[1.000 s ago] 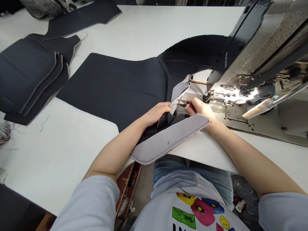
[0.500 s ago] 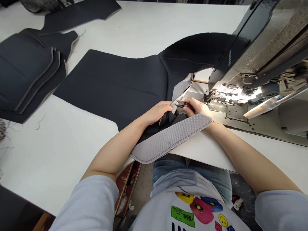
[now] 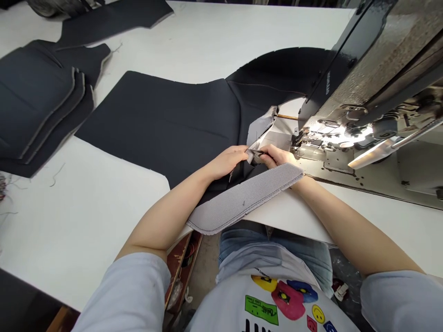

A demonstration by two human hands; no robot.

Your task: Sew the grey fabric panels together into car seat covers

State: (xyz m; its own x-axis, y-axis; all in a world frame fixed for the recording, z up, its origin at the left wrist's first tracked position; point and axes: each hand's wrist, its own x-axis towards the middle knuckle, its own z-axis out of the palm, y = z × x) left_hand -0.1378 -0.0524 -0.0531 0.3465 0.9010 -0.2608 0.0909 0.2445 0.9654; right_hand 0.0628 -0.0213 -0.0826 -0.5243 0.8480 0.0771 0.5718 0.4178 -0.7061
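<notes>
My left hand [image 3: 231,160] pinches the edge of a dark fabric panel [image 3: 166,124], where its light grey backing [image 3: 260,125] is folded up. In my right hand [image 3: 277,156] are small thread snips [image 3: 256,152], partly hidden by the fingers. Their blades lie against the grey edge beside my left fingertips. A loose thread stands up from the backing there. A long grey mesh strip [image 3: 245,199] with a stitched border slants across the table edge, its right end reaching over my right wrist.
To the right stands a sewing machine [image 3: 346,92] with its lamp lit, close to my right hand. Dark cut panels [image 3: 38,106] lie stacked at the left on the white table [image 3: 86,221]. Another dark piece [image 3: 114,23] lies behind them.
My right hand has moved slightly left with the snips, and the blades now meet the grey edge. My left hand has stayed in place.
</notes>
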